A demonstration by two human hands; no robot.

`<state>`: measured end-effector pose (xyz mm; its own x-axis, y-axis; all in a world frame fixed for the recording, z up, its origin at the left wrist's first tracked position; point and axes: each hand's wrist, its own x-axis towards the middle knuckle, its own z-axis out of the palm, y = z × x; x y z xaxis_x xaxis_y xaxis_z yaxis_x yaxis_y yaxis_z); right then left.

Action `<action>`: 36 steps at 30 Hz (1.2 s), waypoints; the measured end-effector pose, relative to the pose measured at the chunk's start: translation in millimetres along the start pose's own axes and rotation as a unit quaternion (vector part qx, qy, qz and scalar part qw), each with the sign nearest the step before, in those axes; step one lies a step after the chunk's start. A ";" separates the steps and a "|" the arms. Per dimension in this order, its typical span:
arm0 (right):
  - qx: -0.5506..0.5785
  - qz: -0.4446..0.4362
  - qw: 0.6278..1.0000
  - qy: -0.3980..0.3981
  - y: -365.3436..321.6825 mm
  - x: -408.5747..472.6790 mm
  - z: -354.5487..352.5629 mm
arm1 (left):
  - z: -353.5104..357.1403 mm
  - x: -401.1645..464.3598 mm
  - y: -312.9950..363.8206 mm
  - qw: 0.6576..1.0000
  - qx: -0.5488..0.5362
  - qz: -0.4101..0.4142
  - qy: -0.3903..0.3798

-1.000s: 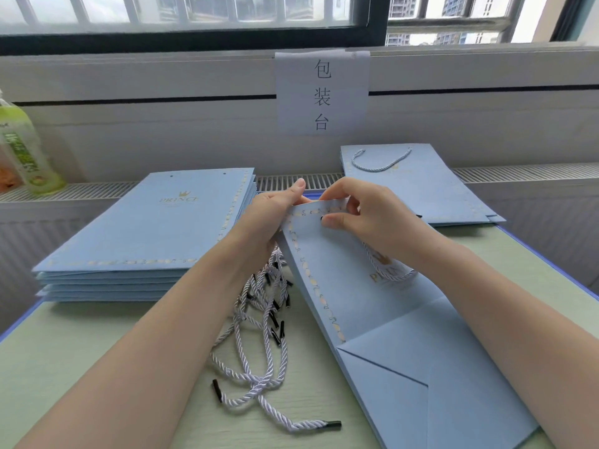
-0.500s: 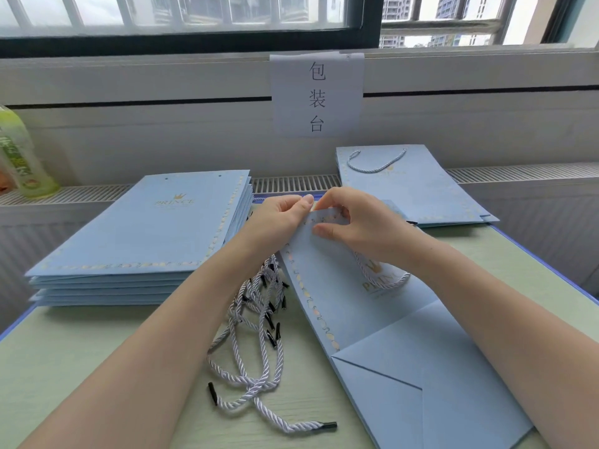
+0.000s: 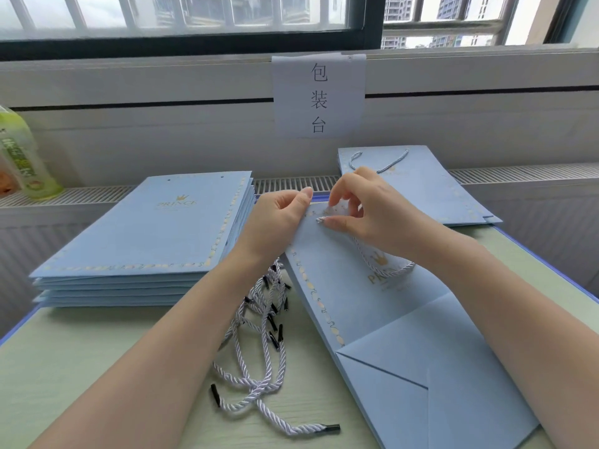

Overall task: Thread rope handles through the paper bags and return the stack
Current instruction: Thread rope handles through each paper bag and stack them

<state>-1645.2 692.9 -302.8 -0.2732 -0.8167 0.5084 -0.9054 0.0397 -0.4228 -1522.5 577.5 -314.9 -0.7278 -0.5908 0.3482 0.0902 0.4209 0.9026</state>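
A flat light-blue paper bag (image 3: 372, 306) lies in front of me on the table, its top edge towards the window. My left hand (image 3: 275, 222) grips that top edge at its left corner. My right hand (image 3: 366, 212) pinches a white twisted rope end (image 3: 322, 219) against the bag near the top edge. The rope (image 3: 385, 267) loops under my right wrist across the bag's gold print. Loose white ropes with black tips (image 3: 259, 345) lie in a heap left of the bag. A stack of flat blue bags (image 3: 146, 241) stands at the left.
Bags with rope handles (image 3: 418, 186) lie at the back right. A green bottle (image 3: 22, 157) stands on the radiator ledge at far left. A paper sign (image 3: 319, 95) hangs on the wall under the window. The pale green table (image 3: 64, 367) has a blue edge.
My right hand's fingers have lifted and spread, and the rope end now shows under its thumb. My left hand stays on the bag's top edge. The view shifted slightly.
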 end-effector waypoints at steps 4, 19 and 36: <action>-0.070 0.002 0.997 -0.043 1.0 -1.4 -4.4 | -3.1 2.6 1.5 0.996 0.043 0.030 0.066; -0.215 0.364 0.885 -0.196 28.8 -11.6 -29.3 | 12.3 -7.5 -10.9 0.849 0.526 0.003 -0.047; -0.048 0.195 0.958 -0.205 7.1 -8.0 -11.9 | 15.2 -10.5 -7.6 0.858 0.513 0.032 -0.020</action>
<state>-1653.3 706.5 -301.0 -0.4638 -0.8857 -0.0203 -0.7914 0.4245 -0.4400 -1525.9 591.0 -329.3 -0.7680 -0.5286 0.3617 -0.5001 0.8477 0.1769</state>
